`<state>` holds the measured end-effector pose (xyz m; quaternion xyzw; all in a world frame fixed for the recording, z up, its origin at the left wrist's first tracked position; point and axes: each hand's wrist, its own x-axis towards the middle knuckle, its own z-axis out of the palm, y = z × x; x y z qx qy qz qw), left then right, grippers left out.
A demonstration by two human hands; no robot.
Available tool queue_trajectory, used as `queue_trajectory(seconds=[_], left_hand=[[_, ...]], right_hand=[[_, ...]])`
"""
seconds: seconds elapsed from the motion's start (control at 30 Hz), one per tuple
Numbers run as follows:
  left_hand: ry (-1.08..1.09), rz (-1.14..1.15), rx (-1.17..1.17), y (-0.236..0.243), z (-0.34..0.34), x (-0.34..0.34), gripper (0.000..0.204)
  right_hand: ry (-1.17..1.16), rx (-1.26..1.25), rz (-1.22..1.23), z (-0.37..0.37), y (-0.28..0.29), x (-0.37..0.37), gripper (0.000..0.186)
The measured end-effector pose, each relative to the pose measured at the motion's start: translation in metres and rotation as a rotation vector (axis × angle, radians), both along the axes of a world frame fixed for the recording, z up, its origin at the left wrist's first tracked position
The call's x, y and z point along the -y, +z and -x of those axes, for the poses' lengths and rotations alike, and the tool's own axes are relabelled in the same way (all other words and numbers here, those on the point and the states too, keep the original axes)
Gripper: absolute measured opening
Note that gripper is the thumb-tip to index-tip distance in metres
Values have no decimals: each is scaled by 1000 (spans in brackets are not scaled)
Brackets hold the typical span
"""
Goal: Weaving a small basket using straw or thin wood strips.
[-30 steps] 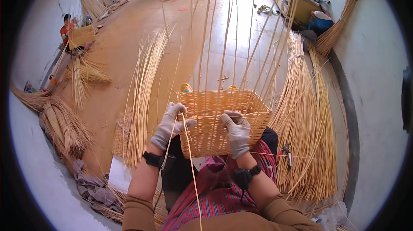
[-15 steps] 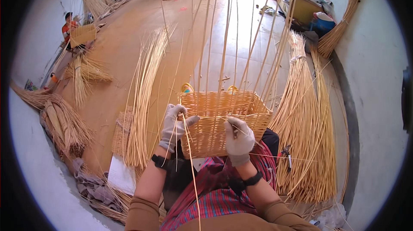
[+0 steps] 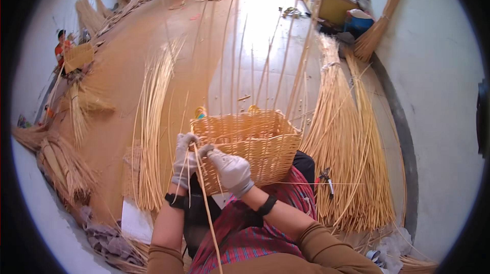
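Observation:
A rectangular wicker basket point(image 3: 255, 164) rests at my lap, with tall bare stakes standing up from it. My left hand point(image 3: 184, 160), in a pale glove, is closed round its near left corner, beside a thick cane strand point(image 3: 208, 207) that hangs toward me. Close by, my gloved right hand point(image 3: 232, 172) is bent in against the basket's front left. Its fingers are pinched on a thin cane strand near my left thumb, the fingertips partly hidden. Several thin strand ends dangle below both hands.
Long cane bundles lie left point(image 3: 153, 136) and right point(image 3: 352, 162). Red-handled pruning shears point(image 3: 325, 181) sit on the right bundle. A person point(image 3: 62, 49) sits far left with a woven panel point(image 3: 79, 57). Grey cloth point(image 3: 109, 241) lies lower left, and a crumpled plastic bag point(image 3: 395, 251) lower right.
My right hand has moved left along the basket's front, from its middle to beside my left hand. The whole view has shifted, so the basket and hands appear further left.

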<state>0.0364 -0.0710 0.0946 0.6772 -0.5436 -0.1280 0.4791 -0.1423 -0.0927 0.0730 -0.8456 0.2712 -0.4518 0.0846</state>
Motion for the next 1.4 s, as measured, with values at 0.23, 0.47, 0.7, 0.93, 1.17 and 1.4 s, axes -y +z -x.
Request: queue_trajectory(seconds=[0.23,0.47,0.7,0.93,1.17,1.4], left_hand=[[-6,32,-18,-4,3,-5,47],[15,18,-61,-16,3,-12,46],[83,-42,-72,-40,-11,-25,48],[88,-26,-34,-35,-10,-34,48],[-8,-153,-123,-34,-20,-32,47],[-1,-34,-486,-64,-17,-35,46]], right_hand=[[7,44,-197,41,32,15,28],[-117,12,-102,21,30,48,17],[-26,-89,-182,21,13,46,21],[-73,-451,-207,19,21,25,31],[-82,-286,-290,4,9,17,34],[-189,-822,-490,-23,49,29,33]])
